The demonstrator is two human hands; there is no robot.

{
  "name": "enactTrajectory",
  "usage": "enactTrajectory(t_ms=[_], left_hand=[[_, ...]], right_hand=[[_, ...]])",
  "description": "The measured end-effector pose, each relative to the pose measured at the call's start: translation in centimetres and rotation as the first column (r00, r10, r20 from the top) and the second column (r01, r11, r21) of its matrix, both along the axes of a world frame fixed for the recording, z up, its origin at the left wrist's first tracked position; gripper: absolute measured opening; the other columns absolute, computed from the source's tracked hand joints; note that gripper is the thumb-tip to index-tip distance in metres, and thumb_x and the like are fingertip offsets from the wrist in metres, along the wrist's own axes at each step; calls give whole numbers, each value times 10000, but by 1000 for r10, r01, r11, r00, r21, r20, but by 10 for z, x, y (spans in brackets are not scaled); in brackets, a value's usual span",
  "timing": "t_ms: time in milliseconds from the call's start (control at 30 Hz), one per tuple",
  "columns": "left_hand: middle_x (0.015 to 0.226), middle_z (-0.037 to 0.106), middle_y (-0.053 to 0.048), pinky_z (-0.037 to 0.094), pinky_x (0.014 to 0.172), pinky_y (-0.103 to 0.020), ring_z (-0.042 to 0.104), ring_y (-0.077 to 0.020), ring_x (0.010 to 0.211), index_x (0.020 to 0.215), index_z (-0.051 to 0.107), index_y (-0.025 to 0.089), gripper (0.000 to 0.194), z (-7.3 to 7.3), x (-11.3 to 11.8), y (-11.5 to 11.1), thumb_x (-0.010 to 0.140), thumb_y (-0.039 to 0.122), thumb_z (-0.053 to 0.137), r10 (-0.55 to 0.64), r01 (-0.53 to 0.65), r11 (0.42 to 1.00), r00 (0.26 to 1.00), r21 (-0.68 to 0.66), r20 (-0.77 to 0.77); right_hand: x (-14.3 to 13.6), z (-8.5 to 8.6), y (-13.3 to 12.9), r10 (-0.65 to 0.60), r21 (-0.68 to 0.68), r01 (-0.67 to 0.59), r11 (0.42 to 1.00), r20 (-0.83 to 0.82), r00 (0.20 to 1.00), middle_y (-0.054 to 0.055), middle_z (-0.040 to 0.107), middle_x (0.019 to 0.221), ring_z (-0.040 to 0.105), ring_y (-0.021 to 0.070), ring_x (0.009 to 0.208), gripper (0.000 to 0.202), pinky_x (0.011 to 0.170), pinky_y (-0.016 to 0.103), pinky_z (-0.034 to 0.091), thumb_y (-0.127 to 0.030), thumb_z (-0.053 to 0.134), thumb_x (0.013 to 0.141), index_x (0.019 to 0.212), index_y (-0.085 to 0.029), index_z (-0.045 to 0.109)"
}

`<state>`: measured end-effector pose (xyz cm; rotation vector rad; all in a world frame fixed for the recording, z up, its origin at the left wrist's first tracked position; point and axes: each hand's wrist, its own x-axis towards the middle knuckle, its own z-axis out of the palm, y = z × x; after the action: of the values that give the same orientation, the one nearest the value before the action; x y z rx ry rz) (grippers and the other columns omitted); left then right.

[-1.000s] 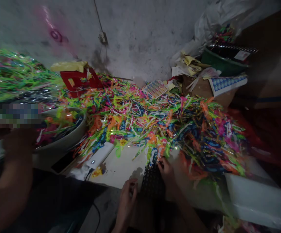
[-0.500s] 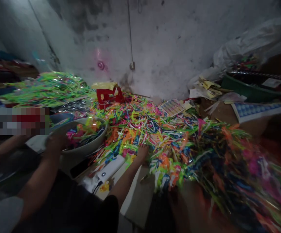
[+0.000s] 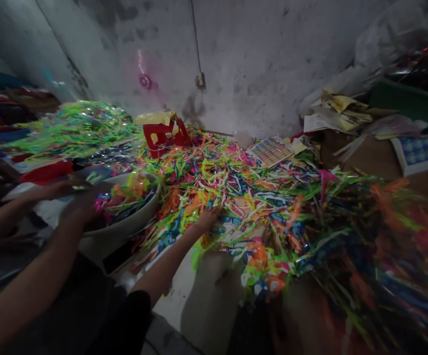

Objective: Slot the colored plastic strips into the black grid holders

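Note:
My left hand [image 3: 208, 218], at the end of a bare forearm with a black sleeve, lies over the loose pile of bright plastic pieces [image 3: 232, 197]. Its fingers look spread, touching the pile. Small clustered pieces [image 3: 264, 268] in orange, green and blue sit at the pile's front edge. Beside them, a dark blurred shape [image 3: 278, 315] at the lower edge may be my right hand; its fingers cannot be made out. Long dark and coloured strands [image 3: 376, 256] are smeared by motion on the right.
A co-worker's two arms reach in from the left, one hand [image 3: 83, 204] at a pale bowl [image 3: 155, 195] of pieces. A red stool-like object [image 3: 165, 138] stands behind. Farther back are a green heap [image 3: 84, 123] and a pink fan [image 3: 145, 81]. Papers [image 3: 336, 111] lie right.
The view has shifted slightly. My left forearm now lies farther left and hides the white device seen earlier. The co-worker's far hand shows near the bowl, and the strands at the right have moved.

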<state>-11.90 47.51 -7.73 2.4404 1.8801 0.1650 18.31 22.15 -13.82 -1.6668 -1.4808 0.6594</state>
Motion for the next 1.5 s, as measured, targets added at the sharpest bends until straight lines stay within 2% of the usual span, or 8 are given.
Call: enactTrajectory(t_ms=[100, 200, 400, 667, 1000, 1233, 1367, 1500], left_hand=[[1407, 396, -158, 253, 1053, -478, 343, -320, 1291, 1264, 469, 159, 396, 2, 8, -5, 868, 153, 466, 64, -65, 995, 998, 71, 15], [1436, 338, -179, 210, 1079, -451, 278, -317, 1327, 1274, 435, 110, 414, -3, 35, -12, 885, 249, 460, 55, -60, 991, 998, 116, 43], [1229, 549, -118, 329, 1013, -368, 461, -257, 1174, 1203, 485, 147, 503, -10, 88, -21, 874, 524, 433, -4, -7, 996, 993, 93, 116], [1072, 624, -93, 412, 886, -309, 563, -219, 1045, 1089, 540, 168, 356, -5, 121, -15, 887, 451, 463, 121, -124, 992, 977, 5, 175], [1031, 644, -203, 464, 773, -347, 619, -301, 985, 1136, 531, 71, 525, -2, 126, -11, 860, 510, 442, 417, -392, 905, 895, -163, 161], [1078, 624, -232, 453, 832, -414, 586, -336, 1044, 1346, 326, 26, 672, 1, 134, 0, 853, 447, 503, 542, -474, 831, 806, -290, 236], [1151, 586, -179, 430, 916, -460, 557, -283, 1078, 1322, 374, 93, 563, 4, 136, 10, 873, 397, 524, 602, -476, 789, 723, -388, 339], [1132, 577, -77, 504, 835, -415, 585, -211, 973, 1140, 541, 155, 349, 14, 122, 17, 871, 377, 551, 625, -351, 765, 604, -539, 494]], right_hand=[[-1, -1, 0, -21, -9, 21, 1000, -8, 1000, 54, 569, 1184, 572, 186, 1005, 232, 824, 343, 520, -382, 510, 904, 1091, -273, 593], [-1, -2, -2, -37, -15, 37, 999, -17, 999, 50, 571, 1184, 571, 185, 1007, 225, 823, 336, 522, -389, 507, 903, 1079, -284, 599], [-7, -4, -2, -33, 10, 34, 999, -47, 998, 61, 595, 1122, 597, 173, 944, 256, 818, 365, 514, -358, 519, 909, 1095, -193, 581], [-10, -6, 4, -32, 74, 39, 997, -87, 996, 73, 687, 808, 656, 219, 822, 309, 735, 262, 523, -404, 444, 844, 792, -232, 695], [-6, -11, 5, -38, 71, 47, 996, -121, 992, 78, 685, 793, 660, 218, 789, 283, 711, 248, 527, -404, 467, 795, 804, -231, 691], [-11, -9, 3, -46, 77, 59, 995, -158, 986, 87, 692, 841, 656, 222, 832, 296, 768, 268, 516, -395, 445, 818, 830, -224, 685], [-11, -8, 5, -28, 86, 43, 995, -174, 984, 84, 690, 818, 656, 213, 806, 302, 743, 263, 518, -390, 431, 832, 822, -222, 682], [-6, -8, 8, 7, 94, 10, 996, -183, 983, 63, 678, 750, 654, 198, 728, 271, 672, 244, 521, -389, 465, 811, 787, -229, 682]])
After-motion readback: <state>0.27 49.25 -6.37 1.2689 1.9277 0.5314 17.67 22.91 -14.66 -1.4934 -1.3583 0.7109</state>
